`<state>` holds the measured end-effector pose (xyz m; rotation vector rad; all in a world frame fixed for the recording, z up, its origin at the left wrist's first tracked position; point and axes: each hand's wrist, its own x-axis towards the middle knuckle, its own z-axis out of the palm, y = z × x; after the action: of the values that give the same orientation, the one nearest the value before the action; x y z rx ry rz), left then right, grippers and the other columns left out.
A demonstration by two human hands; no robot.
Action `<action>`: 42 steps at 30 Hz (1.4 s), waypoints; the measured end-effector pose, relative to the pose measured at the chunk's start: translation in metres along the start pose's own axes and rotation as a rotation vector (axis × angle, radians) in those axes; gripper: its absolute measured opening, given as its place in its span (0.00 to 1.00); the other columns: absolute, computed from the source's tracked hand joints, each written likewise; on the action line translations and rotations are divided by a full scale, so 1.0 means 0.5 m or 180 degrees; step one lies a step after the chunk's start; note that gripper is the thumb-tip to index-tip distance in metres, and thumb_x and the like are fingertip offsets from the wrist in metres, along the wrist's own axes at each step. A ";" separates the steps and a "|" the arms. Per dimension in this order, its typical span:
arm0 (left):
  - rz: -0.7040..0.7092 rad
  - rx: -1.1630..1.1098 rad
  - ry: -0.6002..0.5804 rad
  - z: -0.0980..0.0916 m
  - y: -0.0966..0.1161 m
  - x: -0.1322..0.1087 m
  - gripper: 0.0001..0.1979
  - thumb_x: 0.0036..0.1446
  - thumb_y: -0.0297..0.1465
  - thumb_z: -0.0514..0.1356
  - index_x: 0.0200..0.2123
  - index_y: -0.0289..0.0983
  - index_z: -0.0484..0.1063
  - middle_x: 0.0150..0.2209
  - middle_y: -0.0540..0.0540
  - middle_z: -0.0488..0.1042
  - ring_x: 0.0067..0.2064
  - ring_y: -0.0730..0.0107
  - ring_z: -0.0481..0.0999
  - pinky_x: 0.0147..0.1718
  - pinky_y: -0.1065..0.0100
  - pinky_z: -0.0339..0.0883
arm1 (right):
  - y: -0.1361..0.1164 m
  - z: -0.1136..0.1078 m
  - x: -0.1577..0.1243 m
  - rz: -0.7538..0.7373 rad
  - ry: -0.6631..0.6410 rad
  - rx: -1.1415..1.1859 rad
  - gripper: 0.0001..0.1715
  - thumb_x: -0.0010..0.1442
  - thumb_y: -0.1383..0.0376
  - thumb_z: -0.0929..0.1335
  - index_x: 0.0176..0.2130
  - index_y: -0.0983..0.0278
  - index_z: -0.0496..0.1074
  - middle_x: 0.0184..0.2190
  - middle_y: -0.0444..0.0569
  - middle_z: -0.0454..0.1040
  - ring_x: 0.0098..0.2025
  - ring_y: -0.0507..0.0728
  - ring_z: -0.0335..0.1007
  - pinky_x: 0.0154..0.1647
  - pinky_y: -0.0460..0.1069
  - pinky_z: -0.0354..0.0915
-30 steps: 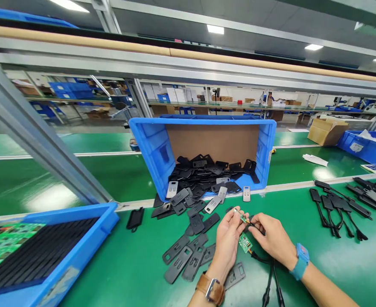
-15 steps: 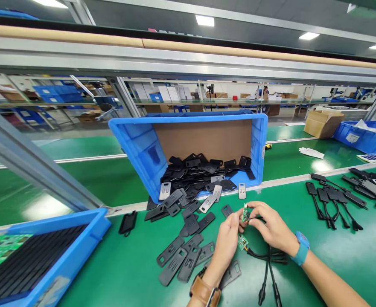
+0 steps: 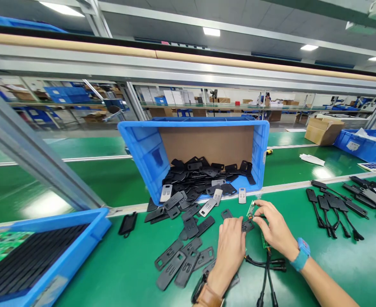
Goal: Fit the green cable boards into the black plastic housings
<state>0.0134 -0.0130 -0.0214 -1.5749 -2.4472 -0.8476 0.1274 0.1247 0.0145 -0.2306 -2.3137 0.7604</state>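
My right hand [image 3: 274, 226] pinches a small green circuit board [image 3: 251, 209], held tilted up by its lower end above the bench. Just to its left, my left hand [image 3: 230, 244] is back-up with its fingers curled. A dark plastic cover plate [image 3: 248, 225] shows at its fingertips, close under the board; the thumb's hold is partly hidden. Below my right hand lies another green board [image 3: 264, 242] with wires running into black cables [image 3: 267, 273]. Several slotted black cover plates [image 3: 171, 269] lie loose left of my left hand.
A blue bin [image 3: 194, 124] lies on its side, spilling black plates. At front left stands a blue tray [image 3: 88, 238] with boards and black parts. Black cabled units [image 3: 331, 204] lie at right. A metal post [image 3: 47, 157] slants across the left; a white glove [image 3: 312, 159] lies beyond.
My left hand has left the board and turned back-up, with a dark plate now at its fingertips. My right hand keeps the board, now slightly farther right. The view has tilted up slightly.
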 end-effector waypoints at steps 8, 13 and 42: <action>-0.0327 0.0464 0.0391 -0.014 -0.052 0.010 0.16 0.65 0.29 0.52 0.53 0.36 0.71 0.59 0.36 0.66 0.60 0.48 0.62 0.54 0.48 0.62 | 0.015 0.006 -0.002 -0.0054 0.0025 -0.0096 0.05 0.68 0.67 0.63 0.39 0.61 0.67 0.51 0.55 0.70 0.59 0.63 0.63 0.56 0.61 0.65; -0.0292 0.0579 0.0298 -0.010 -0.046 0.008 0.11 0.64 0.33 0.54 0.44 0.36 0.73 0.56 0.35 0.68 0.57 0.48 0.65 0.52 0.49 0.63 | 0.018 0.018 -0.007 -0.0046 -0.0063 -0.0112 0.04 0.68 0.67 0.62 0.40 0.61 0.67 0.52 0.55 0.70 0.59 0.63 0.63 0.56 0.61 0.65; -0.0324 -0.0874 0.0461 -0.042 -0.041 0.015 0.15 0.62 0.30 0.55 0.52 0.38 0.70 0.47 0.40 0.72 0.49 0.57 0.73 0.49 0.55 0.68 | 0.012 0.010 -0.012 -0.0098 -0.0074 -0.0126 0.06 0.69 0.66 0.62 0.40 0.60 0.67 0.50 0.56 0.71 0.61 0.65 0.62 0.55 0.63 0.66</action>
<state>-0.0122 -0.0240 -0.0088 -1.4155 -2.4069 -1.3150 0.1283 0.1249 0.0047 -0.2045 -2.3505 0.7060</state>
